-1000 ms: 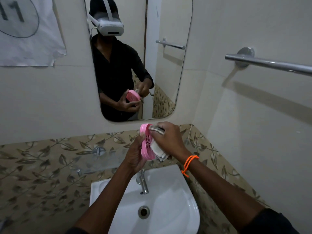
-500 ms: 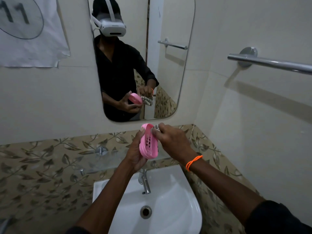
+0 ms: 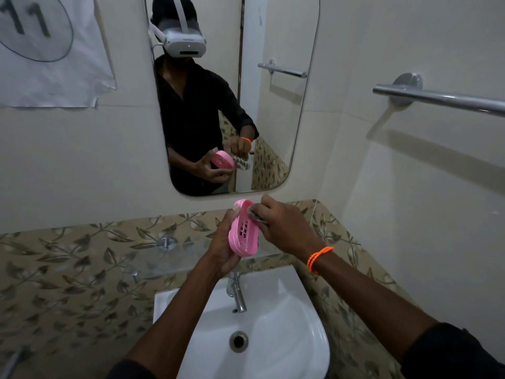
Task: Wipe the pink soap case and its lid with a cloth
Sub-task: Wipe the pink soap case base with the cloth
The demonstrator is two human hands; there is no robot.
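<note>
My left hand (image 3: pixel 224 248) holds the pink soap case (image 3: pixel 244 231) upright above the sink, its slotted inside turned toward me. My right hand (image 3: pixel 282 224) grips a small grey-white cloth (image 3: pixel 253 213) and presses it against the case's upper right rim. Most of the cloth is hidden under my fingers. No separate lid shows in the view. The mirror (image 3: pixel 273 91) reflects both hands with the case and the cloth.
A white sink (image 3: pixel 295 324) with a chrome tap (image 3: pixel 237 295) lies below my hands. A glass shelf (image 3: pixel 164 258) runs along the leaf-patterned tiles to the left. A chrome towel bar (image 3: pixel 442 99) sticks out from the right wall. A paper sheet (image 3: pixel 52 50) hangs top left.
The cloth hand has slid from the case's lower face up to its top rim. The case has turned, so its slotted inside faces me more.
</note>
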